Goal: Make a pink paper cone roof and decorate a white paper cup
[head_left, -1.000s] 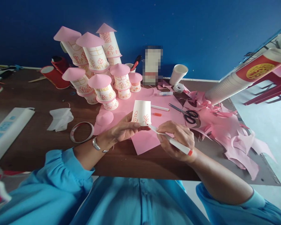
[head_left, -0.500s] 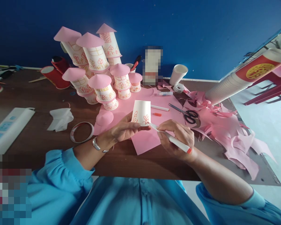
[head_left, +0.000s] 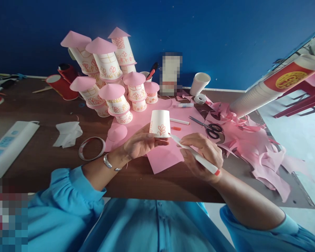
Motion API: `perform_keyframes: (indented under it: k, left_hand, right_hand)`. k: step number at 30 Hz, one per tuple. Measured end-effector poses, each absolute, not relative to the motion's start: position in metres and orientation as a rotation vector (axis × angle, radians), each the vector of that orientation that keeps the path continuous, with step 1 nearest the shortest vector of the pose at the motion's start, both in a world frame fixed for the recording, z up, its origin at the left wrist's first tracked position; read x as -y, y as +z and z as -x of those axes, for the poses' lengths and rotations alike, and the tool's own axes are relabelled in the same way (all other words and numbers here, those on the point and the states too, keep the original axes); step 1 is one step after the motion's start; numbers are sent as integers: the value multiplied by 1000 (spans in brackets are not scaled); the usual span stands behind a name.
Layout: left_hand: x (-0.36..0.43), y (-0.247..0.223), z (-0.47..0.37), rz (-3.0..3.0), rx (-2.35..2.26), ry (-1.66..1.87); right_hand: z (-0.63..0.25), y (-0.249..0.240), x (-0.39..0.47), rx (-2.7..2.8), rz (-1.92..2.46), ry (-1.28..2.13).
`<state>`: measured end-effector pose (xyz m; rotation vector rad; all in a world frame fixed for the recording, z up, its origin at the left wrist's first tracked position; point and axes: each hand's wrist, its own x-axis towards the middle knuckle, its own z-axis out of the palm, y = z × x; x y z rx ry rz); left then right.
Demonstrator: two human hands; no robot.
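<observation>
My left hand (head_left: 140, 143) grips a white paper cup (head_left: 159, 120) by its lower edge, the cup held upside down with orange-red flowers drawn on its side. In my right hand (head_left: 203, 154) is a white marker (head_left: 199, 158) with a red end, its tip at the cup's lower right edge. Below them lies a sheet of pink paper (head_left: 164, 162). A second white marker (head_left: 180, 121) and an orange cap (head_left: 176, 128) rest on it behind the cup.
Cup towers with pink cone roofs (head_left: 111, 91) stand at the back left. Scissors (head_left: 212, 129) and pink paper scraps (head_left: 265, 154) lie to the right, near a long cup stack (head_left: 278, 82). A tape roll (head_left: 91, 148) and a white power strip (head_left: 14, 143) are on the left.
The cup has turned in my left hand, bringing its flower further left, and has risen slightly. My right hand has shifted a little right with the marker.
</observation>
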<state>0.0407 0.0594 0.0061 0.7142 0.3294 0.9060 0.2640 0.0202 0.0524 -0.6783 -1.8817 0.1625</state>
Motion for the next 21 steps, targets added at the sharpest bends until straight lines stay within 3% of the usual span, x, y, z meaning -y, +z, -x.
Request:
perform_keyframes:
  k: [21]
  left_hand:
    - [-60,6,-41,-713,-393,901]
  right_hand:
    - [-263,50,-22,1894,653,196]
